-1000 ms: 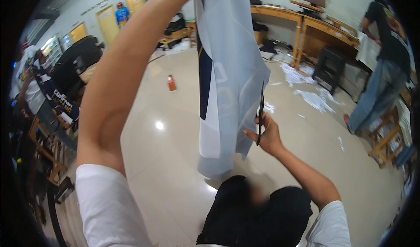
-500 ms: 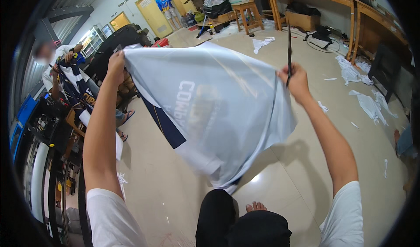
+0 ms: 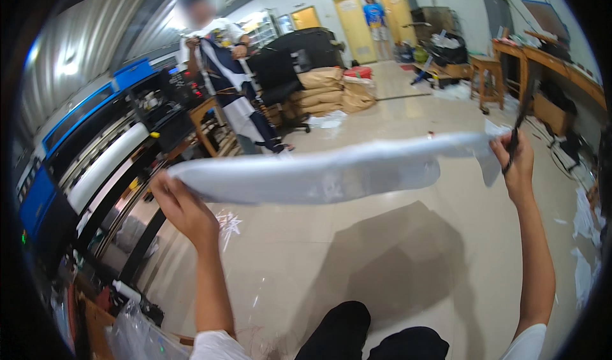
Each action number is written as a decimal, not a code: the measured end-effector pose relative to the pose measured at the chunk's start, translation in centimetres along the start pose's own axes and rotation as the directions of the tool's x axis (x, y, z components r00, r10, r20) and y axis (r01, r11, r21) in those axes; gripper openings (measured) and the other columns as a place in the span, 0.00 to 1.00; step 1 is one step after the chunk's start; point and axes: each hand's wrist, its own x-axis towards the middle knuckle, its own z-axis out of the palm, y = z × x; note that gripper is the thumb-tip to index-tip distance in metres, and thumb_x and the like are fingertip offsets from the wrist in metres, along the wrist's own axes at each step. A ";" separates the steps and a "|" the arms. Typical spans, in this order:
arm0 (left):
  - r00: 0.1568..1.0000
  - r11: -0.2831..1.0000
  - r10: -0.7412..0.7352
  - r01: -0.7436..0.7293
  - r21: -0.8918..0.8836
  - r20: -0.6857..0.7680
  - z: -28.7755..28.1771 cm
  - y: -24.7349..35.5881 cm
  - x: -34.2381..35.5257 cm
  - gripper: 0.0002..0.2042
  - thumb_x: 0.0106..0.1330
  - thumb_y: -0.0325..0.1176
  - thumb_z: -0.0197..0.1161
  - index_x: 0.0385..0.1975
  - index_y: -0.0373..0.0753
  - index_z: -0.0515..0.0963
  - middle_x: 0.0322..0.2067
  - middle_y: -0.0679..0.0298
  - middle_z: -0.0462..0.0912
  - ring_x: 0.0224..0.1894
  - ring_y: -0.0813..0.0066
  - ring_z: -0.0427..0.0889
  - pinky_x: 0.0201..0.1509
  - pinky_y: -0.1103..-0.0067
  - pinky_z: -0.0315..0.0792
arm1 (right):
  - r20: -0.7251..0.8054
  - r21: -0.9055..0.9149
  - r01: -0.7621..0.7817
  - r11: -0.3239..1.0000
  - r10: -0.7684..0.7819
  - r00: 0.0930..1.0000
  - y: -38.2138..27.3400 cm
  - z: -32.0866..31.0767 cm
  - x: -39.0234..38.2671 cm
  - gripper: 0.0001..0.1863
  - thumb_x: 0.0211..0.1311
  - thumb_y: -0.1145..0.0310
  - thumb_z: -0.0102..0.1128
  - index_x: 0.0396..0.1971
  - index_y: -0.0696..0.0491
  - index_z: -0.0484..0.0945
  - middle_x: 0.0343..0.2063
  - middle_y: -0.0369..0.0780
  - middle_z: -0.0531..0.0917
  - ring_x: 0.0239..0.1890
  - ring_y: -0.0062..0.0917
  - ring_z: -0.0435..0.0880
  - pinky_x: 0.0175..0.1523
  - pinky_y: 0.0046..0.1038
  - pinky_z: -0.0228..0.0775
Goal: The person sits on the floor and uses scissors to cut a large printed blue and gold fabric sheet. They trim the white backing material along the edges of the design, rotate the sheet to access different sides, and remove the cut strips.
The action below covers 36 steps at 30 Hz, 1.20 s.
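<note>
Beneath the cloth [image 3: 331,172], glossy floor [image 3: 280,264] borders a machine [image 3: 92,148].

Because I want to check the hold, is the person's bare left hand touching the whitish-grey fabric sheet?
Touching: the head view shows the bare left hand gripping the left end of the whitish-grey fabric sheet.

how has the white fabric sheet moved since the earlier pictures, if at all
Yes: the white fabric has moved upward; its lower edge now sits nearer the level of the brown wooden stool, though the camera turned too.
</note>
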 end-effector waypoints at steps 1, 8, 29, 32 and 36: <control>0.997 0.995 0.081 -0.081 0.051 -0.005 -2.5 0.5 -2.3 0.11 0.88 0.41 0.52 0.50 0.38 0.70 0.40 0.69 0.70 0.40 0.84 0.70 0.47 0.82 0.67 | 0.005 0.058 0.009 0.998 -0.009 1.000 1.1 1.0 -1.1 0.11 0.68 0.70 0.74 0.38 0.54 0.76 0.32 0.33 0.80 0.37 0.17 0.78 0.45 0.23 0.71; 0.877 0.978 -0.128 0.189 -0.089 0.463 -8.4 2.8 -20.8 0.06 0.77 0.22 0.60 0.47 0.39 0.71 0.39 0.59 0.77 0.34 0.71 0.76 0.41 0.76 0.74 | -0.144 -0.275 -0.070 0.959 0.031 0.989 11.1 8.2 -10.7 0.14 0.64 0.72 0.76 0.41 0.58 0.77 0.35 0.42 0.87 0.38 0.34 0.87 0.49 0.34 0.77; 0.203 0.562 -0.822 0.436 0.703 0.532 -5.0 -22.1 -50.0 0.25 0.69 0.35 0.71 0.63 0.31 0.76 0.58 0.40 0.82 0.65 0.41 0.79 0.70 0.58 0.72 | -0.013 -0.678 -0.495 0.544 0.664 0.748 15.4 14.7 -47.3 0.32 0.51 0.51 0.86 0.42 0.60 0.80 0.34 0.49 0.88 0.39 0.48 0.88 0.48 0.44 0.78; 0.287 0.346 -0.926 0.388 0.854 0.245 -6.7 -26.5 -47.4 0.37 0.65 0.45 0.76 0.67 0.27 0.70 0.63 0.38 0.76 0.70 0.41 0.72 0.75 0.57 0.66 | 0.013 -0.671 -0.403 0.622 0.553 0.833 17.1 16.2 -45.7 0.33 0.48 0.51 0.88 0.41 0.60 0.80 0.35 0.49 0.88 0.42 0.48 0.87 0.50 0.45 0.77; 0.322 0.123 -0.946 0.244 0.962 0.039 -7.5 -28.8 -46.0 0.47 0.61 0.53 0.78 0.71 0.28 0.63 0.69 0.40 0.72 0.73 0.42 0.70 0.75 0.56 0.68 | 0.137 -0.667 -0.393 0.633 0.623 0.770 16.8 17.9 -47.1 0.22 0.53 0.64 0.84 0.39 0.57 0.78 0.33 0.47 0.87 0.38 0.46 0.87 0.48 0.44 0.78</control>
